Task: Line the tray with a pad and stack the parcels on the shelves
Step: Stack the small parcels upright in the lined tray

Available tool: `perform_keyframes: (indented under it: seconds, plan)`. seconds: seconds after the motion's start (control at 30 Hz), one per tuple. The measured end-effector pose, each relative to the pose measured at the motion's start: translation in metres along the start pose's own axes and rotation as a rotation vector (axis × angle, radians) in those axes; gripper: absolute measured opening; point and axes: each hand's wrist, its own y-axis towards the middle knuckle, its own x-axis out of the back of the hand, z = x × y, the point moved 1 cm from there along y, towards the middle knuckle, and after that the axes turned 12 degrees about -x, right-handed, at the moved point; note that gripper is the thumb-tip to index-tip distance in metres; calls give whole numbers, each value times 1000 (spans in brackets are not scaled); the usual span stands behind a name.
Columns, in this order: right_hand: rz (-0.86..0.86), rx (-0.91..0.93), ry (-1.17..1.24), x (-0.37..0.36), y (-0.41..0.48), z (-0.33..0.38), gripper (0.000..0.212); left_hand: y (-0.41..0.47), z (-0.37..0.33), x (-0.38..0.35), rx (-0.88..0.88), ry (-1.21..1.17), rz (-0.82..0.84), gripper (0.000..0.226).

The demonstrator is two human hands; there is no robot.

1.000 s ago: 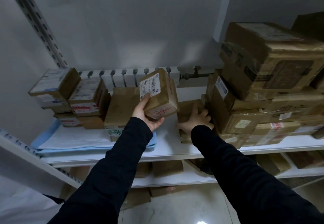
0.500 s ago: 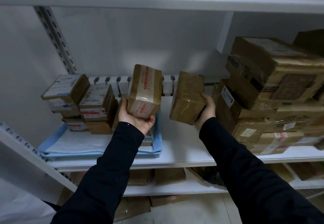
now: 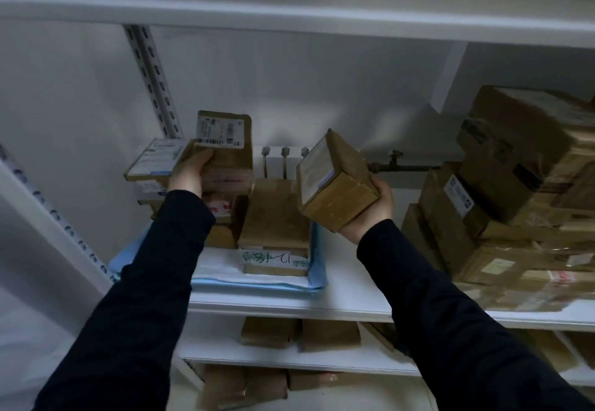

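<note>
On the shelf (image 3: 351, 301) the pad (image 3: 225, 277) lies under stacked parcels; left hand (image 3: 190, 171) grips one atop the stack, right hand (image 3: 375, 209) holds another, unplaced.

Matt brown cardboard parcels (image 3: 338, 182) w/ glossy tape, soft blue cloth-like pad (image 3: 257, 282), smooth white painted-metal shelf (image 3: 354, 301).

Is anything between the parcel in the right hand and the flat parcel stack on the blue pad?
Nothing visible. The parcel in the right hand hangs just right of the flat stack, open air between them.
</note>
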Motion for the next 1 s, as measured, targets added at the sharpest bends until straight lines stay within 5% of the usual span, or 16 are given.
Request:
perform_keyframes:
  seconds: [0.27, 0.6, 0.83, 1.0]
  plan:
    - [-6, -10, -55, -21, 15, -12, 57, 38, -19, 8, -215, 768, 41, 54]
    - [-1, -45, -99, -38, 24, -26, 56, 40, -12, 23, -386, 990, -83, 56]
    - [6, -42, -122, -46, 25, -32, 47, 18, -1, 14, -548, 1371, 85, 104]
    - [10, -45, -121, -53, 22, -37, 45, 27, 6, 10, -565, 1362, 59, 92]
